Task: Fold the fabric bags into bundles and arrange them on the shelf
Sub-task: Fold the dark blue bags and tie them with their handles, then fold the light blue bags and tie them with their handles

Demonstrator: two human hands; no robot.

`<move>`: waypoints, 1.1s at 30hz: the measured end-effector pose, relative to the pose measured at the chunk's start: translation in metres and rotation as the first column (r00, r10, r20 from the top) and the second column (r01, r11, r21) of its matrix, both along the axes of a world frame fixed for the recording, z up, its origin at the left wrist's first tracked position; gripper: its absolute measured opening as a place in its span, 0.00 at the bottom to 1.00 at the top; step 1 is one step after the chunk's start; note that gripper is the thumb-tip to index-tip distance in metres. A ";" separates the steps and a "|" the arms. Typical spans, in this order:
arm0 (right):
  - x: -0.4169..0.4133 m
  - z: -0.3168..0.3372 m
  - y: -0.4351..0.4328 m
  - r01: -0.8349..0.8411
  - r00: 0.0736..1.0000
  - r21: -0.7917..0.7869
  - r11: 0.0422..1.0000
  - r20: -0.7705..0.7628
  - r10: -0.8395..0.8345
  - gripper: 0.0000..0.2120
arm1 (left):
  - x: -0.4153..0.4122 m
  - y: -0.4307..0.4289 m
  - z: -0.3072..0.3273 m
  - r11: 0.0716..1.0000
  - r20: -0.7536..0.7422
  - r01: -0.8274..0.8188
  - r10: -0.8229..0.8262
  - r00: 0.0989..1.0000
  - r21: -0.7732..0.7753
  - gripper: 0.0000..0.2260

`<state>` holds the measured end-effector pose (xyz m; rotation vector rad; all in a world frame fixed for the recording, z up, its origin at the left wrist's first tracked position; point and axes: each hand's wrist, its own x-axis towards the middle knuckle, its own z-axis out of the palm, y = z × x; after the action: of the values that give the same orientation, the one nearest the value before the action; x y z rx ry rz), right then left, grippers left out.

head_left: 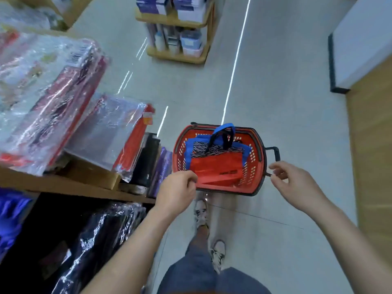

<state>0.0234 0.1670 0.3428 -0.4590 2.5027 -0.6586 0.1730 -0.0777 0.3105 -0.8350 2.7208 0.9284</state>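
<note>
The floor point(275, 102) of a shop aisle fills most of the view, pale and glossy with streaks of reflected light. Along the left runs a wooden shelf point(63, 185) loaded with plastic-wrapped packs point(42, 92), red and clear on top, dark and blue ones on the level below. Further up the aisle stands a smaller display rack point(176, 28) of boxed goods.

A red basket point(257, 166) with a perforated wall and a black handle sits on the floor just ahead of the person's shoes point(201, 213). Inside it lie the fabric bags: a blue bag point(188, 147) at the bottom, a patterned dark bag point(214, 148) with looped handles above it, and a red bag point(216, 164) lying flat on top.

The left hand point(176, 194) hovers at the basket's near left rim, fingers point(191, 180) curled in and pressed together; whether they pinch the red bag's edge cannot be told. The right hand point(294, 183) hangs near the basket's right side, its fingers loosely spread and holding nothing.
</note>
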 end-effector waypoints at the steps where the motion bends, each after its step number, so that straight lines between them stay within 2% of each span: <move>1: -0.007 -0.008 0.001 0.052 0.998 -0.013 0.999 0.019 -0.052 0.10 | -0.014 0.000 -0.015 0.999 0.025 -0.013 0.012 1.000 0.035 0.12; 5: -0.035 -0.053 -0.001 0.218 0.973 -0.004 0.976 0.075 -0.217 0.11 | -0.064 -0.005 -0.076 0.991 0.112 -0.031 0.016 0.994 0.127 0.13; 12: -0.090 -0.172 -0.035 0.345 0.929 -0.002 0.939 0.145 -0.341 0.14 | -0.138 -0.030 -0.203 0.974 0.227 -0.107 0.060 0.972 0.201 0.16; 17: -0.133 -0.299 -0.067 0.271 0.935 0.000 0.963 0.238 -0.263 0.22 | -0.186 -0.049 -0.322 0.983 0.315 -0.074 0.018 0.949 0.168 0.20; 19: -0.153 -0.352 -0.085 0.274 0.923 -0.033 0.961 0.288 -0.253 0.25 | -0.207 -0.056 -0.368 0.975 0.305 -0.122 0.061 0.950 0.185 0.23; 24: -0.193 -0.442 -0.136 0.468 0.795 -0.158 0.869 0.504 -0.336 0.33 | -0.266 -0.070 -0.447 0.909 0.241 -0.206 0.123 0.963 0.362 0.32; 26: -0.202 -0.461 -0.152 0.528 0.761 -0.227 0.819 0.555 -0.337 0.35 | -0.279 -0.071 -0.464 0.893 0.230 -0.227 0.144 0.963 0.388 0.27; 28: -0.207 -0.472 -0.162 0.566 0.736 -0.276 0.777 0.594 -0.326 0.35 | -0.282 -0.068 -0.473 0.914 0.174 -0.216 0.164 0.971 0.344 0.14; 29: -0.208 -0.476 -0.164 0.567 0.740 -0.287 0.772 0.590 -0.324 0.35 | -0.282 -0.066 -0.474 0.917 0.143 -0.218 0.179 0.973 0.334 0.08; 31: -0.211 -0.479 -0.161 0.507 0.809 -0.274 0.818 0.479 -0.341 0.34 | -0.275 -0.065 -0.470 0.932 0.145 -0.194 0.155 0.977 0.307 0.05; 33: -0.218 -0.482 -0.152 0.409 0.895 -0.185 0.894 0.271 -0.353 0.34 | -0.267 -0.070 -0.467 0.977 0.185 -0.070 0.032 0.982 0.203 0.11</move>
<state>-0.1941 0.0150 -0.1388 0.0431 2.3139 -1.1076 -0.0938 -0.1478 -0.1570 -0.9036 2.4088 1.0706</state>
